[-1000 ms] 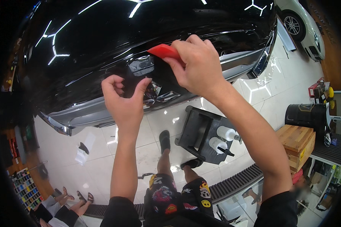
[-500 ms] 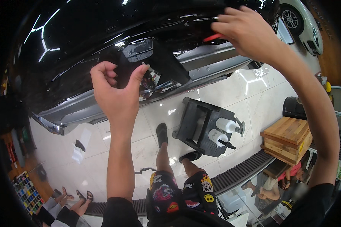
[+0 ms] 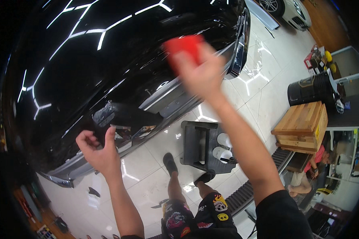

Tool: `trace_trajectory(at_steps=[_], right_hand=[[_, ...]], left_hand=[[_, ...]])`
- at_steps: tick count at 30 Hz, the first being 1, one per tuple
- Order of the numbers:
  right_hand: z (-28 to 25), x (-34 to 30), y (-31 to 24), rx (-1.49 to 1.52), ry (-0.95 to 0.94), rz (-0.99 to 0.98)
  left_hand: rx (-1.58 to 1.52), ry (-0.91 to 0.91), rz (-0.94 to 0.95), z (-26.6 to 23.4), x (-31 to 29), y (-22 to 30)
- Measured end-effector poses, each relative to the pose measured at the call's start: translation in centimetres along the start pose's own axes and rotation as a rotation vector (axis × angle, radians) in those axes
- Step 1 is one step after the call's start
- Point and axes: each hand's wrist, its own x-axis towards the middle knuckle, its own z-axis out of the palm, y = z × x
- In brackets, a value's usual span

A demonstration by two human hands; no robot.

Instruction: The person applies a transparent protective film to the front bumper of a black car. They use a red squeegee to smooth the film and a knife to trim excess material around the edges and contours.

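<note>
A glossy black car body [image 3: 119, 51] fills the upper left, reflecting the ceiling lights. My right hand [image 3: 205, 75] is closed on a flat red squeegee [image 3: 181, 44] over the black panel near a grey lower trim strip [image 3: 163, 95]. Both hand and squeegee are smeared by motion, so contact with the panel cannot be told. Farther left, my left hand [image 3: 101, 153] hovers by the lower edge of the bodywork, thumb apart from half-curled fingers, with nothing visible between them. Just beyond it lies a wet, wrinkled-looking patch [image 3: 104, 113] on the car.
A black step stool or small cart [image 3: 193, 139] carries two white bottles [image 3: 221, 153] beside my feet. To the right stand a wooden box [image 3: 299, 119], a black drum [image 3: 309, 89] and a seated person [image 3: 313, 161]. A white car [image 3: 293, 12] is at the far right.
My right hand has swung left and nearer, and the red squeegee now shows broadly. My left hand sits lower and farther left in the picture. The view has shifted and turned too.
</note>
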Motion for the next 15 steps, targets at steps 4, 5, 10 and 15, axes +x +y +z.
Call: trace_trajectory(at_steps=[4,5,10,15], right_hand=[[-5.2,1.3,2.2,-0.006,0.145,0.202],[-3.4,0.2,-0.4,0.023,0.103,0.178],[-0.8,-0.7,0.5,-0.051,0.105,0.133],[-8.7,3.4,7.1,-0.122,0.224,0.262]], left_hand=[[-0.034,-0.084,-0.063,-0.2,0.1,-0.4],[-0.009,-0.091,-0.065,-0.2,0.3,-0.4],[0.02,-0.084,0.01,-0.2,0.5,-0.7],[-0.032,-0.105,0.012,-0.2,0.3,-0.8]])
